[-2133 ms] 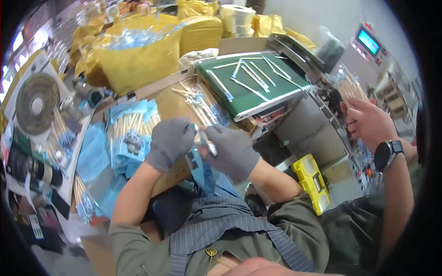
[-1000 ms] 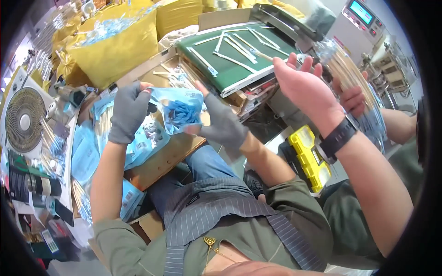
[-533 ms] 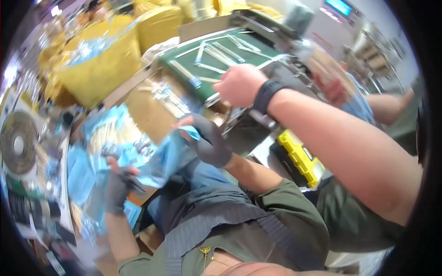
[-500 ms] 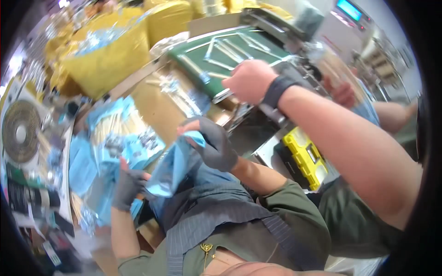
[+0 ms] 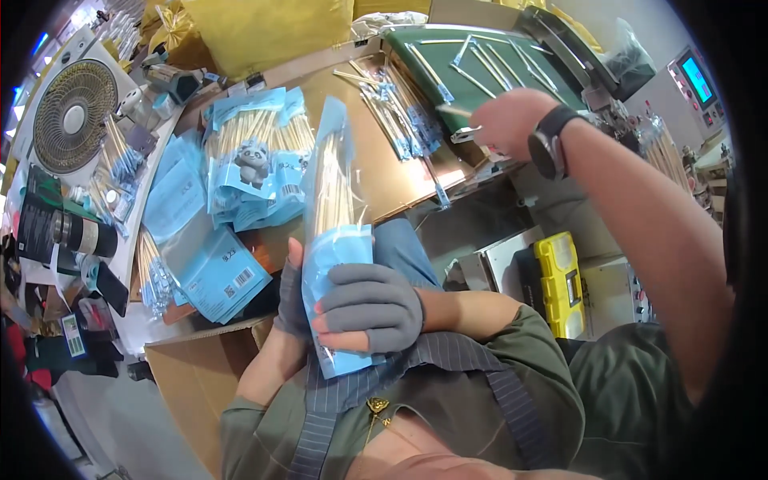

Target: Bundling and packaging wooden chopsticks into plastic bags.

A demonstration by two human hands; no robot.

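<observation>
A tall blue and clear plastic bag (image 5: 338, 240) stands upright before my chest, with a bundle of thin wooden sticks (image 5: 333, 192) showing through its clear upper part. My right hand (image 5: 370, 308), in a grey fingerless glove, wraps its fingers across the bag's lower front. At the bag's left edge my left hand (image 5: 291, 302), gloved alike, grips it with the thumb pointing up; its other fingers are hidden behind the bag. Filled blue bags (image 5: 254, 164) of sticks lie piled beyond my left hand. Flat blue bags (image 5: 220, 272) lie stacked nearer, on the left.
Loose wrapped sticks (image 5: 398, 120) lie on the brown tabletop (image 5: 352, 88). Further right, a co-worker's watch-wearing arm (image 5: 632, 184) reaches toward a green conveyor belt (image 5: 504, 52) carrying sticks. A fan (image 5: 74, 118) stands at left, a yellow case (image 5: 562, 284) at right, a cardboard box (image 5: 200, 384) below.
The bag has gone from slanted and crumpled between my hands to upright, with sticks visible inside. My right hand has come down onto its front. The whole view has shifted.
</observation>
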